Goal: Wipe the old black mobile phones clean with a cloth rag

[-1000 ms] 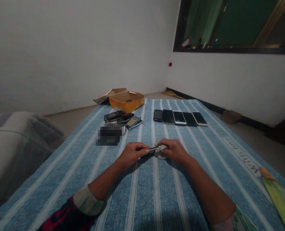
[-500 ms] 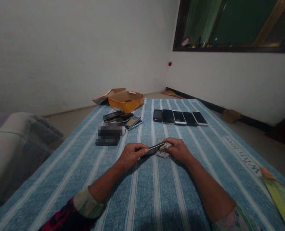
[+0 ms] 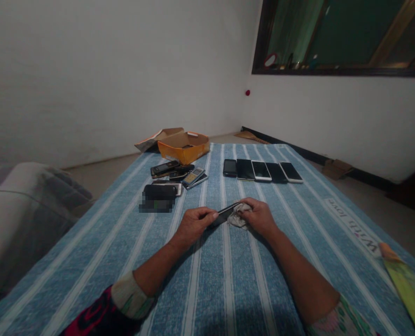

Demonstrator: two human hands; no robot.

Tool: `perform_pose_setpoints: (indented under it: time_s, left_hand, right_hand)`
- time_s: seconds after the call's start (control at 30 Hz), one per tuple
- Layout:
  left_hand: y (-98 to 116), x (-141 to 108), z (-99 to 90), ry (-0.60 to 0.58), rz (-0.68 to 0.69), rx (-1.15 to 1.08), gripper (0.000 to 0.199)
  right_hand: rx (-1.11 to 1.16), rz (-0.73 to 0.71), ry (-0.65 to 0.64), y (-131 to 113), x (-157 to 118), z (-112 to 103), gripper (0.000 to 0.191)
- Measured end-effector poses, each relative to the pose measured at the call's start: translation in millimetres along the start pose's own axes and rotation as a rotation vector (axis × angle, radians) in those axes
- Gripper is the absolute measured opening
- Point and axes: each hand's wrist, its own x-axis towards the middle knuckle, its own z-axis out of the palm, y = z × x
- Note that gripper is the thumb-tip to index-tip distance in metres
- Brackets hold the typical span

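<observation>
Between my two hands is a thin dark phone [image 3: 227, 210], seen nearly edge-on, with a pale rim. My left hand [image 3: 194, 225] pinches its left end between thumb and fingers. At its right end, my right hand [image 3: 262, 217] is closed around a crumpled whitish cloth [image 3: 238, 216] that touches the phone. Beyond my hands to the right, several phones lie side by side, among them a white-framed phone [image 3: 261, 171] and a small black phone [image 3: 230, 168]. On the left is a loose heap of older phones, with a keypad phone [image 3: 193, 177] on its right side.
A blue-and-white striped cloth [image 3: 207, 280] covers the table. An orange cardboard box [image 3: 183, 148] with its lid open stands at the far left end. A yellow-green object [image 3: 406, 291] lies at the right edge. A covered bulky shape [image 3: 28, 219] is beside the table on the left.
My right hand and the cloth have shifted slightly along the phone, and its tilt differs a little. My left hand keeps its hold. The laid-out phones are unchanged.
</observation>
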Motion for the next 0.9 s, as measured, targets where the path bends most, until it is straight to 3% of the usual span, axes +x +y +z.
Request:
perform_pose_setpoints:
  time_s: [0.27, 0.57, 0.9]
  left_hand:
    - [1.5, -1.8, 2.2, 0.021, 0.011, 0.021, 0.025]
    - [-4.6, -0.2, 3.6, 0.034, 0.026, 0.026, 0.024]
    - [-7.3, 2.0, 3.2, 0.067, 0.069, 0.004, 0.022]
  right_hand:
    - [-0.315, -0.053, 0.119, -7.0, -1.0, 3.9, 0.024]
    - [-0.638, 0.043, 0.124, -32.0, -11.2, 22.5, 0.013]
    - [-0.600, -0.239, 0.015, -37.1, -27.8, 57.8, 0.017]
